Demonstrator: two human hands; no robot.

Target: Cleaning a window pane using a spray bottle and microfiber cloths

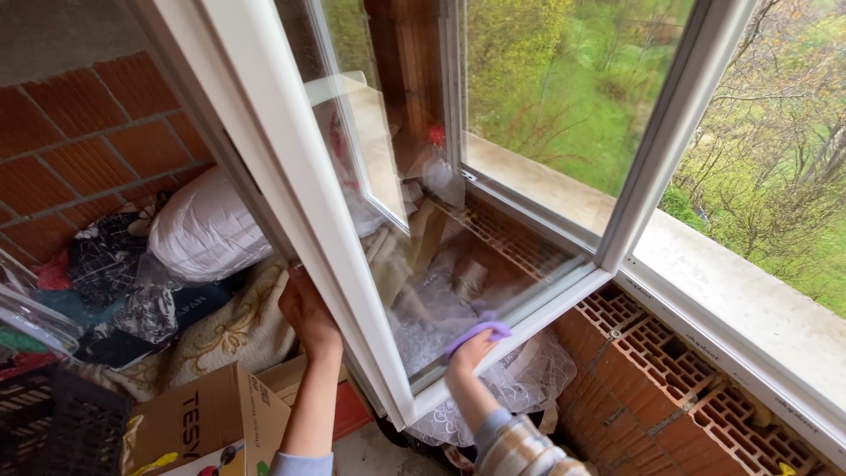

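The open sash [352, 211] is steadied at its outer edge by the left hand [304, 308], fingers curled round the frame, so the pane is kept from swinging. A purple cloth [483, 330] is pressed flat against the glass near the sash's lower corner by the right hand [469, 351]. A cardboard box [207, 419] lies below the sash.

Red brick wall [79, 132] at left. White stuffed bag [203, 231] rests on piled clothes [123, 282]. Cardboard box [207, 423] near black crate [66, 427]. Stone sill [749, 300]; green trees [775, 159] outside.
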